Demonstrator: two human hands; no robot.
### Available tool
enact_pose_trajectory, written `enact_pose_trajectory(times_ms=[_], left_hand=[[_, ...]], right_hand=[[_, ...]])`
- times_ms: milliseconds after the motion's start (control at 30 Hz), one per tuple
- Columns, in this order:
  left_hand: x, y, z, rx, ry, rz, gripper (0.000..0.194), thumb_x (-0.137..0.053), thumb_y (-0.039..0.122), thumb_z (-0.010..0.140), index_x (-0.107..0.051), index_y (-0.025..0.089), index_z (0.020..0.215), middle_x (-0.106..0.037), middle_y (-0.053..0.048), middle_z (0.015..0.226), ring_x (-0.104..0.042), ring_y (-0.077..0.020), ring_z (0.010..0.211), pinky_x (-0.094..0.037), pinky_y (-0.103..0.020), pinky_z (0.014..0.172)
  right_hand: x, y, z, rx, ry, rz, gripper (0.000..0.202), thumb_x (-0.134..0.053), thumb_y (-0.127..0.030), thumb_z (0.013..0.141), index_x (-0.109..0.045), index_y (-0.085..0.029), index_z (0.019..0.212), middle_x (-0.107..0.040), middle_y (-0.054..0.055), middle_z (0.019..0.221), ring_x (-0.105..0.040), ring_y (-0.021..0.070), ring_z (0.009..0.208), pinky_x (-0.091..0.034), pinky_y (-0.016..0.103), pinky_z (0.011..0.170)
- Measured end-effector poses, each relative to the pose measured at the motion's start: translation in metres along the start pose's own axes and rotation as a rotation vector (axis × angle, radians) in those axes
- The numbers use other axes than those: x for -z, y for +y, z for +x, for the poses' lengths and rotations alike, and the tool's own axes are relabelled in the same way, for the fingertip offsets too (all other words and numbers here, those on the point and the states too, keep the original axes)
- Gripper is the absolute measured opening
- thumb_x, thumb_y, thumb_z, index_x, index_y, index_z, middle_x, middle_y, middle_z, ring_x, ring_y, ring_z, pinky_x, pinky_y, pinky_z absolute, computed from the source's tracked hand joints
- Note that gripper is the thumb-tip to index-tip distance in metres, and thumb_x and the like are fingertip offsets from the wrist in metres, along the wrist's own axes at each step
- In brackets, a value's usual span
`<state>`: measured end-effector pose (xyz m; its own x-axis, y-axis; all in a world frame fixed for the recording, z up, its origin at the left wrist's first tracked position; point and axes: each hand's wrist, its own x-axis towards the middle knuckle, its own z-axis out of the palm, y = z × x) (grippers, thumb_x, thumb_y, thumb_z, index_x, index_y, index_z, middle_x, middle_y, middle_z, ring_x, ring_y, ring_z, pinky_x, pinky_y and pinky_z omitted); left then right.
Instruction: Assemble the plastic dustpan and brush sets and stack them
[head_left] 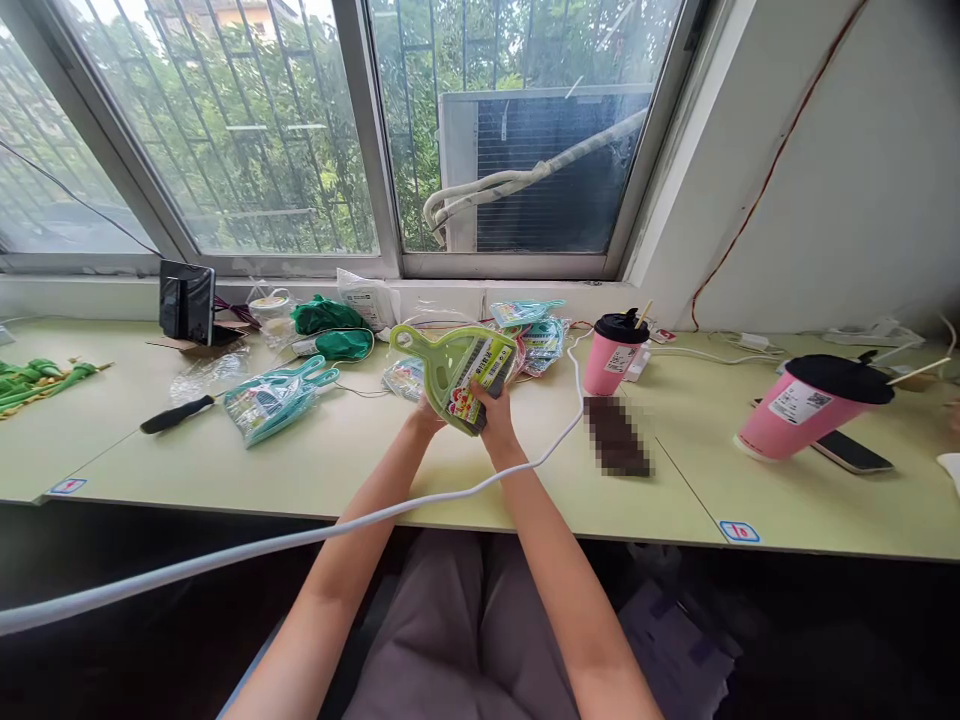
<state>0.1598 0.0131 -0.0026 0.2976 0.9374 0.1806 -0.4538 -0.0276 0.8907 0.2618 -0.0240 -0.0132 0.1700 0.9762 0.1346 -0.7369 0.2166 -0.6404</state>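
Note:
A light green plastic dustpan-shaped piece (pixel 442 365) with a printed green label card is held up over the middle of the table. My right hand (pixel 493 405) grips its lower right edge, the thumb over the label. At its lower left, my left hand (pixel 431 412) is mostly hidden behind the piece, its fingers out of sight. Behind lie several packaged teal sets (pixel 541 340), and a clear packet (pixel 405 378) is just left of it. More wrapped teal pieces (pixel 279 400) lie to the left.
Pink cups (pixel 609 360) with black lids stand at the right, a phone (pixel 853 452) beside the larger one. A white cable (pixel 465 492) crosses over my forearms. At left are a black-handled tool (pixel 177 414), green bundles (pixel 330 316) and a propped tablet (pixel 187 302).

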Motion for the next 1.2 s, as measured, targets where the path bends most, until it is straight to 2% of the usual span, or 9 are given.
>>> enact_pose_trajectory(times_ms=[100,267,500,733,800,867,967,1033,1200], left_hand=[[-0.002,-0.003,0.000,0.092,-0.025,-0.096,0.065,-0.047,0.065,0.082,-0.061,0.016,0.122,-0.070,-0.014,0.112,-0.057,-0.0353,0.119,-0.047,-0.053,0.095],[-0.004,-0.004,-0.005,0.045,-0.062,-0.155,0.063,-0.050,0.064,0.081,-0.061,0.017,0.121,-0.067,-0.013,0.121,-0.053,-0.0344,0.125,-0.044,-0.052,0.102],[0.000,-0.019,0.005,0.061,0.011,-0.151,0.056,-0.053,0.060,0.081,-0.064,0.016,0.114,-0.070,-0.013,0.111,-0.057,-0.0334,0.120,-0.047,-0.050,0.099],[0.024,-0.023,0.011,0.019,0.460,-0.184,0.063,-0.034,0.065,0.091,-0.060,0.014,0.119,-0.070,-0.011,0.091,-0.068,-0.0205,0.085,-0.054,-0.033,0.074],[0.024,-0.020,0.006,-0.017,0.446,-0.171,0.073,-0.027,0.073,0.089,-0.054,0.016,0.127,-0.069,-0.012,0.102,-0.068,-0.0202,0.089,-0.054,-0.031,0.072],[0.017,-0.020,0.001,-0.028,0.403,-0.090,0.074,-0.044,0.073,0.084,-0.046,0.021,0.137,-0.066,-0.012,0.113,-0.068,-0.0209,0.094,-0.053,-0.031,0.073],[0.004,-0.029,-0.003,-0.001,0.323,0.095,0.090,-0.080,0.046,0.069,-0.034,0.026,0.144,-0.066,-0.011,0.117,-0.067,-0.0222,0.097,-0.053,-0.032,0.078],[-0.003,-0.037,-0.004,0.009,0.258,0.166,0.101,-0.086,0.031,0.062,-0.030,0.025,0.146,-0.068,-0.011,0.112,-0.067,-0.0232,0.096,-0.052,-0.035,0.082],[-0.011,-0.041,-0.011,-0.052,0.249,0.350,0.123,-0.089,0.032,0.057,-0.013,0.023,0.153,-0.063,-0.018,0.122,-0.064,-0.0317,0.104,-0.049,-0.046,0.090]], right_hand=[[-0.002,-0.002,-0.001,0.003,-0.011,0.008,0.048,-0.084,-0.022,0.058,-0.062,-0.020,0.101,-0.074,0.002,0.096,-0.069,0.0239,0.099,-0.057,0.045,0.093],[0.001,-0.001,0.002,-0.046,0.000,0.013,0.047,-0.080,-0.022,0.063,-0.060,-0.021,0.106,-0.074,0.001,0.096,-0.071,0.0216,0.092,-0.058,0.044,0.090],[0.013,0.003,0.012,-0.050,0.112,-0.018,0.049,-0.074,-0.015,0.064,-0.056,-0.023,0.109,-0.073,-0.003,0.086,-0.071,0.0182,0.079,-0.060,0.041,0.084],[0.033,0.014,0.026,0.031,0.344,-0.065,0.054,-0.077,-0.010,0.055,-0.055,-0.022,0.103,-0.072,-0.002,0.090,-0.070,0.0172,0.079,-0.060,0.039,0.080],[0.037,0.015,0.028,0.080,0.388,-0.072,0.056,-0.078,-0.013,0.056,-0.054,-0.023,0.106,-0.071,-0.002,0.096,-0.069,0.0173,0.084,-0.059,0.039,0.081],[0.039,0.015,0.028,0.130,0.418,-0.071,0.058,-0.077,-0.016,0.057,-0.054,-0.025,0.110,-0.071,0.000,0.104,-0.069,0.0176,0.090,-0.059,0.040,0.083],[0.040,0.014,0.027,0.204,0.442,-0.080,0.058,-0.075,-0.021,0.062,-0.053,-0.026,0.115,-0.069,0.002,0.114,-0.068,0.0180,0.096,-0.058,0.040,0.086],[0.040,0.013,0.026,0.253,0.468,-0.089,0.057,-0.073,-0.024,0.064,-0.053,-0.027,0.118,-0.067,0.003,0.118,-0.068,0.0180,0.099,-0.057,0.040,0.087],[0.040,0.012,0.026,0.300,0.541,-0.094,0.064,-0.073,-0.023,0.064,-0.049,-0.027,0.123,-0.064,0.006,0.126,-0.068,0.0172,0.100,-0.057,0.039,0.088]])
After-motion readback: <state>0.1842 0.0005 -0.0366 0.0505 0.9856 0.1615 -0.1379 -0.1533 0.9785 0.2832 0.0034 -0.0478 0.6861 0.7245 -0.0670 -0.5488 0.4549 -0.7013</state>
